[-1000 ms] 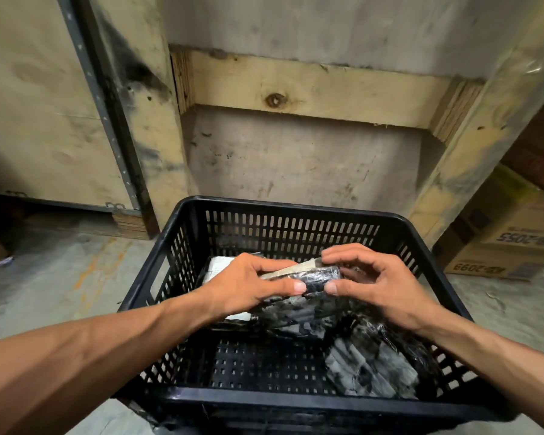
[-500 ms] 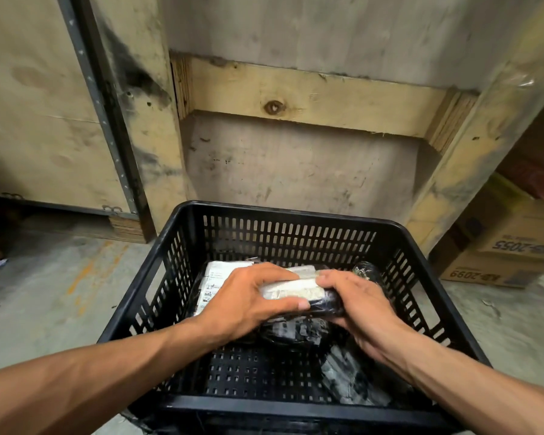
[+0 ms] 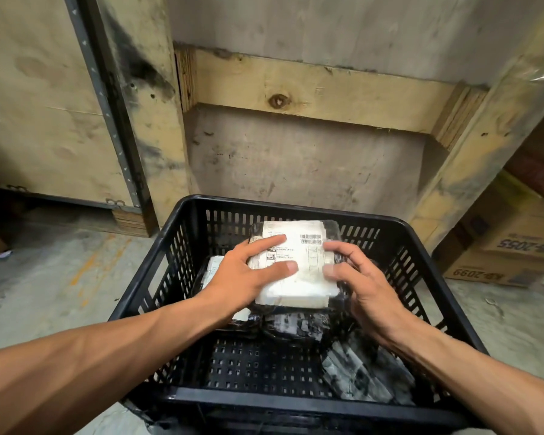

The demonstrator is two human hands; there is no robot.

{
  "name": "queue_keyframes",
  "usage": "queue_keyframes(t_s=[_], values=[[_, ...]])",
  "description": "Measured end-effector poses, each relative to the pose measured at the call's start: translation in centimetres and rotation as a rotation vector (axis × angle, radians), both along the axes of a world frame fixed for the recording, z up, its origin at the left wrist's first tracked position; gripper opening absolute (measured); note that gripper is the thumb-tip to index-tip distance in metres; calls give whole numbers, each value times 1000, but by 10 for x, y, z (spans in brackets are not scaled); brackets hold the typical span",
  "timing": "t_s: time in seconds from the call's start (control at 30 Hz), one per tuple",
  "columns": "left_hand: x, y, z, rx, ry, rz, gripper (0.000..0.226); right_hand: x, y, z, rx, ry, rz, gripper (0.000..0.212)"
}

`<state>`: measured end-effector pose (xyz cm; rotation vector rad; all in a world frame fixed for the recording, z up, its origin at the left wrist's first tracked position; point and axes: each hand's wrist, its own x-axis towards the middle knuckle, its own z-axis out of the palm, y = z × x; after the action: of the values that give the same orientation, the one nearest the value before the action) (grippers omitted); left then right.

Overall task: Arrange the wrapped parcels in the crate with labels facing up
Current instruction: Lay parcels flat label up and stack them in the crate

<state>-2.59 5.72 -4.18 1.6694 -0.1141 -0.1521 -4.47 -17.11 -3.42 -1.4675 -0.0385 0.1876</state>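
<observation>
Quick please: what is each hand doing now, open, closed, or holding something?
Left hand: closed on the labelled parcel, fingers over the label.
Right hand: gripping the same parcel's right edge.

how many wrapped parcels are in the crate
4: one held label-up in both hands, one under the left hand, one beneath the held one, one at near right. More may be hidden.

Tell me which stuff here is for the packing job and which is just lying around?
For the job:
- black slotted plastic crate
- black-wrapped parcel with white label facing up, held by left hand and right hand
- black-wrapped parcel lying at the crate's near right

Just lying around:
- brown cardboard boxes
- wooden plywood panels
</observation>
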Motion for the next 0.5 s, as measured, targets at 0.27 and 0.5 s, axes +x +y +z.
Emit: queue_keyframes(t_s=[0.27,0.5], values=[[0,7,-1,107,0,-133,106,1,1,-13,-346,-107,90,73],[14,28,-5,176,28,-233,103,9,14,-21,-519,-103,138,106]])
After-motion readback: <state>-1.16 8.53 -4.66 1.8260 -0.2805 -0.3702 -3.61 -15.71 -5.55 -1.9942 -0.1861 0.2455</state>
